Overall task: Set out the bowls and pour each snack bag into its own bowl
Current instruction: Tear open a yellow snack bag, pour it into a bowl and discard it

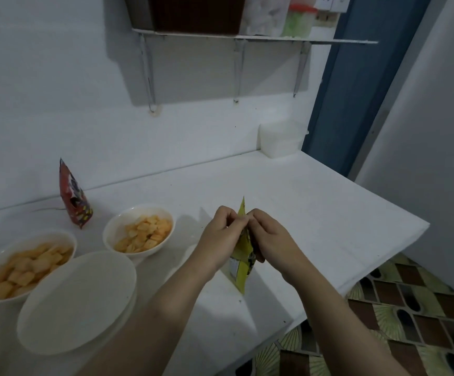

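On the smooth white table (301,202), two round white bowls (3,256) hold square orange crackers (150,233), a glossy red bag (75,196) stands behind them, and a third bowl (76,302) sits nearest. Right of these, the left hand (221,234) and right hand (268,236) pinch the top of a crinkled yellow bag (242,267) between curled fingers, holding it upright just above the table.

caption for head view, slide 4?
Both hands pinch a yellow snack bag top beside two filled bowls.
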The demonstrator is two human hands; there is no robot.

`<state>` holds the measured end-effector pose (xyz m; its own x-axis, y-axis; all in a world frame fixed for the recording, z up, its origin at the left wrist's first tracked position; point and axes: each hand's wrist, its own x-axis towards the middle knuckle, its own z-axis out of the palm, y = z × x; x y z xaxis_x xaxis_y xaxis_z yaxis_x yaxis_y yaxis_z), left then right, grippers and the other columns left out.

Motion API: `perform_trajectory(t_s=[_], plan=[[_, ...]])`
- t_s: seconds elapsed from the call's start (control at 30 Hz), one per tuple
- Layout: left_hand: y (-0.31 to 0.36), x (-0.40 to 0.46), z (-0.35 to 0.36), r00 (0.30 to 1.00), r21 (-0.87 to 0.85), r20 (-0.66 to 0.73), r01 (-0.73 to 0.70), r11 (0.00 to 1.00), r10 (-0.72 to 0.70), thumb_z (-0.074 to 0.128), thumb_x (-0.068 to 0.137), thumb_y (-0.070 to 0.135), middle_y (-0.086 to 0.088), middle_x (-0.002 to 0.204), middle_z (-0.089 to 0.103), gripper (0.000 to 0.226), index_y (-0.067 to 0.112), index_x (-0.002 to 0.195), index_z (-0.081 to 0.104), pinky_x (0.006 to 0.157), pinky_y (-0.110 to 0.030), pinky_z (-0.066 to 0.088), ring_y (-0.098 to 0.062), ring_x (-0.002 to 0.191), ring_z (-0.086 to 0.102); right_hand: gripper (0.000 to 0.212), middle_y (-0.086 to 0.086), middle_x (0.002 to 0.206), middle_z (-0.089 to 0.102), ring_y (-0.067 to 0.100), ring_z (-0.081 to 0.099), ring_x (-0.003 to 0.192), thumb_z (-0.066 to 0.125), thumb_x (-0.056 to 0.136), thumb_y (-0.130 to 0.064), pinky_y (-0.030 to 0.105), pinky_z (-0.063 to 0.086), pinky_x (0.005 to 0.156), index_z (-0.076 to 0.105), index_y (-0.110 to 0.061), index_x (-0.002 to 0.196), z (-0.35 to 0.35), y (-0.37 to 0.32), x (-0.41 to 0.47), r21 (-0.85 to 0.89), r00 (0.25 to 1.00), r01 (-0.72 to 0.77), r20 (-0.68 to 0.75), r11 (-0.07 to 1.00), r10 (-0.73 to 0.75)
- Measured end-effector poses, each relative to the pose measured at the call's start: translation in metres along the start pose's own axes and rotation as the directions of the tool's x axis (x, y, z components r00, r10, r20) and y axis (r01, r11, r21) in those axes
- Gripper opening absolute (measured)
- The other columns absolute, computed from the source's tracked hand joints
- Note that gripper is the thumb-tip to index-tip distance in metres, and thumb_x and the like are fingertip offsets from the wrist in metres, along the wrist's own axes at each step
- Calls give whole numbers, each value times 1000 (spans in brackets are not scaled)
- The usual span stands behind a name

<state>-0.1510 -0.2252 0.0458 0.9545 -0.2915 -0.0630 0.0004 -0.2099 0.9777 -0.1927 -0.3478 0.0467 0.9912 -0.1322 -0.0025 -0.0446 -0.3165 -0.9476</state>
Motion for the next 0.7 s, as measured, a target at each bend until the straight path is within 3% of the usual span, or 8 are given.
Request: perform_trajectory(t_s=[0.17,0.37,0.43,0.57,0.7], plan=[[2,0,-5,999,48,49,-13,999,11,49,97,36,6,74,51,27,20,75,50,68,-27,39,-12,72,50,50,-12,54,45,8,42,49,39,104,-41,24,37,51,51,-34,56,3,-3,3,66,999,-45,-17,997,46],[3,4,-11,991,163,125,-68,984,47,46,97,29,0,75,48,27,17,73,50,72,-32,40,-16,72,47,34,-3,60,40,13,38,53,41,101,-28,31,34,57,41,-17,69,3,-4,5,11,999,-46,-13,999,46],[4,5,-13,987,212,146,-99,972,69,46,97,25,1,71,48,29,19,69,48,69,-32,39,-16,70,46,26,-2,61,42,15,41,53,42,99,-23,32,38,56,43,-14,75,-1,-5,4,42,997,-72,44,997,70],[6,6,-13,985,221,145,-127,967,96,48,95,18,3,66,46,30,20,65,47,67,-31,36,-16,67,44,10,-5,63,57,18,56,61,49,95,-18,32,52,68,52,-10,89,-14,-10,2,74,964,-138,237,988,117],[5,5,-11,987,204,123,-129,970,106,45,96,14,0,68,45,28,16,67,47,67,-34,36,-17,67,42,18,1,69,62,18,62,68,50,95,-17,31,58,72,58,-9,80,-15,-16,2,43,956,-157,256,987,141]])
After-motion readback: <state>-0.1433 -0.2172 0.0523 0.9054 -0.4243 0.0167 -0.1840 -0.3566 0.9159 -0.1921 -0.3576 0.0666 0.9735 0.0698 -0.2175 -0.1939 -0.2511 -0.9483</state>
